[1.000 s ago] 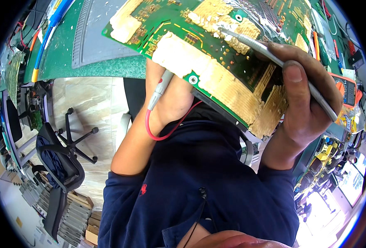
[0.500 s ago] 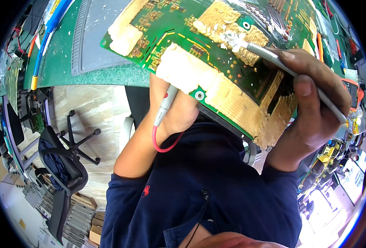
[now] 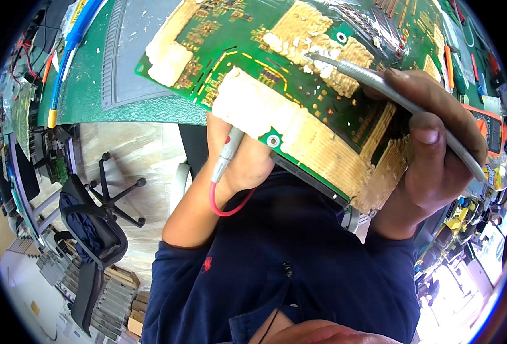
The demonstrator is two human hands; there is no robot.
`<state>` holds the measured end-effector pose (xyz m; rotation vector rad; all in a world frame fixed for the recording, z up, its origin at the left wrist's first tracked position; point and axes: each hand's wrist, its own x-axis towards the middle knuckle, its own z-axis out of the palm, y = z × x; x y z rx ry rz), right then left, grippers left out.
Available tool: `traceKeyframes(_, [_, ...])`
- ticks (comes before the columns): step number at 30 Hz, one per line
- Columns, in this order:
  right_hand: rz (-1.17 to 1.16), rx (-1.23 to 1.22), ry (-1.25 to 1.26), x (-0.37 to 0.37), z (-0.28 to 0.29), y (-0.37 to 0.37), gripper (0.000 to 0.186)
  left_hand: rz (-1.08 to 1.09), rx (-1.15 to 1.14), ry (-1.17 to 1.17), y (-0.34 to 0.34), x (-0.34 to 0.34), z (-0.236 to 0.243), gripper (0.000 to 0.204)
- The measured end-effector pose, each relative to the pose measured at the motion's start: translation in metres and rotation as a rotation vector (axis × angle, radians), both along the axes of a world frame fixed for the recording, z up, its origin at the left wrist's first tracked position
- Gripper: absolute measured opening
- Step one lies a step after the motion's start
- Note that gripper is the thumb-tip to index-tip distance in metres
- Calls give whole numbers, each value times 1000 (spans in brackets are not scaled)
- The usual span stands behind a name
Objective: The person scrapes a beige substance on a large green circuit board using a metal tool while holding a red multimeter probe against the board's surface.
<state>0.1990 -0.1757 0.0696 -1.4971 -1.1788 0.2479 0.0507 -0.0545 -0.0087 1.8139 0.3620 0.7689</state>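
A green circuit board [image 3: 222, 43] is held tilted above the front edge of the bench. Thick cream-tan coating [image 3: 322, 140] covers strips and patches of it, with white crumbs around one upper patch. My left hand [image 3: 252, 163] grips the board from beneath; its fingers are hidden. Beside that wrist, a grey plug-like piece [image 3: 228, 155] with a looped red lead pokes out under the board. My right hand [image 3: 445, 129] is closed around a slim grey metal hand tool [image 3: 379, 83], held like a pen. Its pointed tip meets the crumbled patch.
On the green bench mat [image 3: 81, 103] lie a grey ridged mat [image 3: 133, 63] and a blue brush-like tool [image 3: 73, 43] with a yellow end. An orange multimeter [image 3: 485, 129] and other tools sit at the right. A black office chair [image 3: 90, 221] stands on the tiled floor at left.
The tool's tip has shifted slightly left and down on the crumbled patch, and its pointed end shows more plainly. The board has moved slightly left and down; both grips remain.
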Motion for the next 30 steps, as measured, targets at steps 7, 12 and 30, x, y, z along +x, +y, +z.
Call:
traceKeyframes(7, [-1,119,42,1,-9,0,26,-6,40,9,-1,-3,-2,20])
traceKeyframes(12, [31,108,28,5,-8,0,26,1,-130,10,-5,-3,-4,21])
traceKeyframes(30, [59,99,-56,8,-8,2,29,-28,-294,-22,-7,-6,-12,22])
